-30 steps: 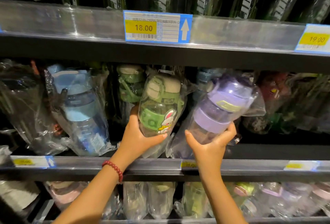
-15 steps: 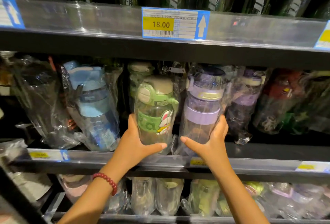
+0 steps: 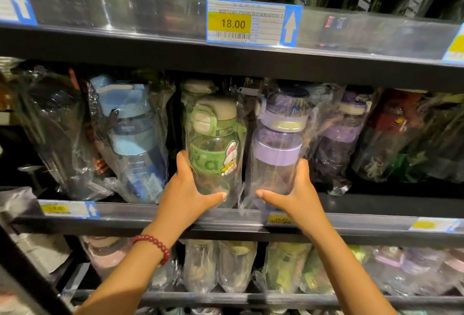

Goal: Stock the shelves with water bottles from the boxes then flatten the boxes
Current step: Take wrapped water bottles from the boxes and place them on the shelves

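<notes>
- A single wide-angle view is given, taken from a camera worn on the person's head.
- The store shelving is faced head-on and from close by; the middle shelf (image 3: 251, 219) is seen roughly level, while the shelf below is looked down upon.
- Both forearms are seen entering from the bottom edge, reaching forward and up; the left hand (image 3: 185, 194) and the right hand (image 3: 296, 196) are placed just below the centre.
- The price rail (image 3: 150, 16) of the shelf above is seen slightly from beneath and appears bowed by the lens.
- No second view is supplied, so no shared area can be stated.
</notes>
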`<state>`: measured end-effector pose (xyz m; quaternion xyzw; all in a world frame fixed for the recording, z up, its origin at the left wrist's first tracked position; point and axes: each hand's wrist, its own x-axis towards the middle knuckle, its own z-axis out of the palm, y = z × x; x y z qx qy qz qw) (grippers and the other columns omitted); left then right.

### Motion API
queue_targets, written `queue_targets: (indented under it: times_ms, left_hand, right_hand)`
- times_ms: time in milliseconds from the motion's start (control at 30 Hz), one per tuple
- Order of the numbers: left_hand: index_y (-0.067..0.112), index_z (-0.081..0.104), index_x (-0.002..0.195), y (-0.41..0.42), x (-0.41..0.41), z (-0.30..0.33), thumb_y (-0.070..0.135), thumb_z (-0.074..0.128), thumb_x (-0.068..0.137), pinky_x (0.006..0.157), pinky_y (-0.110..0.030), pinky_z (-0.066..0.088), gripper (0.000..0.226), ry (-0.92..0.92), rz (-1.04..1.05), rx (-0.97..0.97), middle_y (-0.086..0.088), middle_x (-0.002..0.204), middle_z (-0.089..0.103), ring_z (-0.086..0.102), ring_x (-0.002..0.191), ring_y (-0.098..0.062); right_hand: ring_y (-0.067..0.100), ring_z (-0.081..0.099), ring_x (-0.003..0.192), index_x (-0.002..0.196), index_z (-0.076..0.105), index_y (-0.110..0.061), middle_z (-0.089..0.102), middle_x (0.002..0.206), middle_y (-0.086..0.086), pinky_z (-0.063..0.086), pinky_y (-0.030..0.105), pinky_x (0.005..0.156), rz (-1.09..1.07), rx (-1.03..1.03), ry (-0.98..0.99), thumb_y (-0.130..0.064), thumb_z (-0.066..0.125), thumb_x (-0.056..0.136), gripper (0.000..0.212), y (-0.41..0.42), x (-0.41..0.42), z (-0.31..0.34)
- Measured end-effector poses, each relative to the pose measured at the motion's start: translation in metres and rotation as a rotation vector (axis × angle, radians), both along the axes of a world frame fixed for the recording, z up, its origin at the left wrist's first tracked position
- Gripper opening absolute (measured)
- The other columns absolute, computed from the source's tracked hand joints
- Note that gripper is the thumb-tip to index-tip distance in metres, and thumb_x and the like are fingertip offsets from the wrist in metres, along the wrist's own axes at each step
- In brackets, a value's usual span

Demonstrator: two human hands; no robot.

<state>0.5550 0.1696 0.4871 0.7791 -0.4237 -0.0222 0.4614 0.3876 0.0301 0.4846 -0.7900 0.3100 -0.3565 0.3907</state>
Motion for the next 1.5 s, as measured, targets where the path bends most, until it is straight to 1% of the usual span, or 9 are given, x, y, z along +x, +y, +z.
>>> queue_targets:
  times_ms: [300,433,567,767,933,1100,1233,1367,1500]
  left_hand:
    - [0.009,0.02,0.134,-0.004,0.015,-0.001,0.028,0.085,0.064,0.084,-0.029,0.043,0.098,-0.015,0.041,0.034,-0.007,0.132,0.049,0.051,0.115,-0.027]
    - [0.008,0.018,0.135,-0.005,0.013,-0.005,0.031,0.084,0.065,0.085,-0.036,0.047,0.1,-0.038,0.11,0.03,-0.012,0.132,0.05,0.053,0.114,-0.033]
    - [0.012,0.025,0.12,-0.005,0.013,-0.006,0.029,0.084,0.064,0.078,-0.036,0.048,0.083,-0.034,0.136,-0.005,-0.011,0.122,0.054,0.056,0.106,-0.033]
    - [0.019,0.023,0.106,-0.004,0.013,-0.006,0.031,0.084,0.063,0.08,-0.04,0.049,0.075,-0.032,0.136,-0.009,-0.013,0.122,0.052,0.055,0.106,-0.033]
    - [0.015,0.028,0.114,-0.002,0.015,-0.008,0.034,0.085,0.063,0.086,-0.04,0.049,0.08,-0.034,0.122,-0.006,-0.011,0.127,0.052,0.054,0.112,-0.031]
    - [0.014,0.029,0.127,0.003,0.008,-0.004,0.038,0.084,0.063,0.088,-0.039,0.048,0.088,-0.029,0.128,-0.005,-0.008,0.13,0.051,0.051,0.117,-0.027]
    - [0.02,0.025,0.142,0.021,-0.012,0.0,0.039,0.08,0.069,0.093,-0.038,0.044,0.093,-0.103,0.182,-0.046,-0.004,0.136,0.047,0.048,0.121,-0.022]
    - [0.014,0.035,0.141,0.048,-0.051,-0.009,0.039,0.076,0.075,0.097,-0.037,0.041,0.082,-0.353,0.3,0.061,-0.007,0.136,0.047,0.046,0.123,-0.025]
    - [0.009,0.047,0.133,0.072,-0.098,-0.045,0.038,0.078,0.072,0.093,-0.039,0.046,0.074,-0.484,0.331,0.183,-0.009,0.128,0.055,0.052,0.117,-0.029]
  right_hand:
    - [-0.002,0.053,0.093,0.111,0.034,-0.014,0.051,0.106,-0.018,0.045,0.009,0.071,0.048,0.037,0.031,-0.022,0.084,0.068,0.066,0.005,0.019,0.003]
    - [0.011,0.053,0.111,0.117,0.033,-0.016,0.051,0.122,-0.006,0.043,0.021,0.086,0.044,0.028,0.015,-0.023,0.084,0.069,0.071,0.005,0.026,0.002]
    - [0.015,0.051,0.117,0.129,0.032,-0.012,0.05,0.129,-0.001,0.045,0.027,0.093,0.049,0.037,0.021,-0.025,0.084,0.069,0.08,0.007,0.033,0.002]
    - [0.015,0.046,0.125,0.138,0.026,-0.013,0.045,0.139,0.0,0.042,0.03,0.1,0.069,0.078,0.01,-0.026,0.084,0.069,0.091,0.007,0.032,0.001]
    - [0.016,0.04,0.131,0.143,0.022,-0.015,0.039,0.145,0.0,0.039,0.034,0.106,0.085,0.097,0.0,-0.029,0.085,0.067,0.099,0.007,0.03,0.003]
    - [0.008,0.038,0.125,0.145,0.022,-0.016,0.036,0.142,-0.007,0.036,0.024,0.097,0.083,0.09,-0.023,-0.03,0.081,0.074,0.094,0.008,0.015,0.013]
    - [0.015,0.042,0.128,0.142,0.032,-0.016,0.042,0.144,0.001,0.038,0.028,0.101,-0.001,-0.067,-0.003,-0.031,0.075,0.08,0.078,0.01,-0.002,0.011]
    - [0.021,0.044,0.125,0.139,0.041,-0.011,0.048,0.136,0.005,0.034,0.025,0.099,0.006,-0.412,0.08,-0.026,0.072,0.083,0.066,0.03,-0.024,-0.007]
    - [0.032,0.054,0.113,0.126,0.05,-0.007,0.057,0.123,0.012,0.048,0.041,0.092,0.15,-0.757,0.209,-0.025,0.073,0.077,0.057,0.059,-0.047,-0.043]
